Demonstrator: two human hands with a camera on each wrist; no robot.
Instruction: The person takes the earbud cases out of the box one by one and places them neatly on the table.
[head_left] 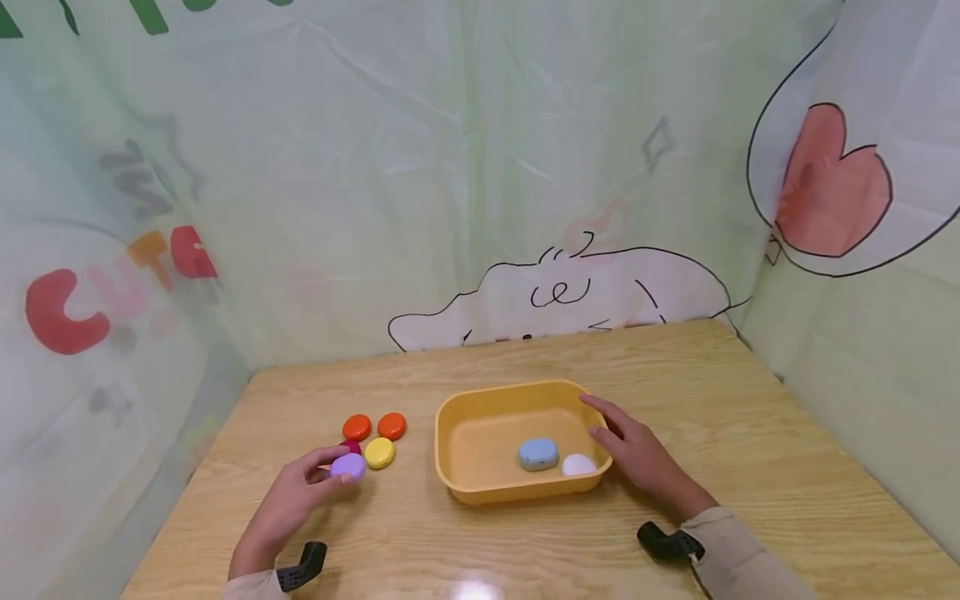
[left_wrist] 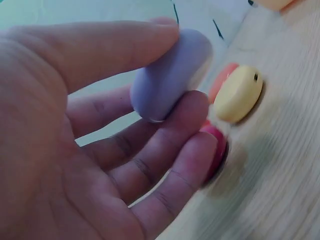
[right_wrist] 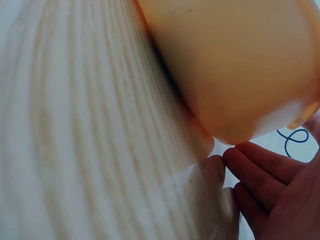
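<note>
My left hand [head_left: 296, 492] pinches a purple rounded earbud case [head_left: 348, 467] between thumb and fingers. In the left wrist view the purple case [left_wrist: 172, 75] is held above the wood, with a yellow case [left_wrist: 240, 94] and a dark red case [left_wrist: 215, 152] beyond the fingers. The right hand [head_left: 641, 458] grips the right side wall of a yellow-orange plastic tray [head_left: 480, 493], thumb over the rim. In the right wrist view its fingers [right_wrist: 260, 172] touch the tray's outer wall [right_wrist: 235, 65]. Inside the tray lie a blue case [head_left: 538, 454] and a white case [head_left: 578, 465].
Left of the tray, two orange-red cases [head_left: 392, 426] and the yellow case [head_left: 380, 453] lie on the wooden table [head_left: 420, 558]. The dark red case [head_left: 351, 448] is partly hidden behind the left hand. Printed curtains [head_left: 337, 208] enclose the table's back and sides.
</note>
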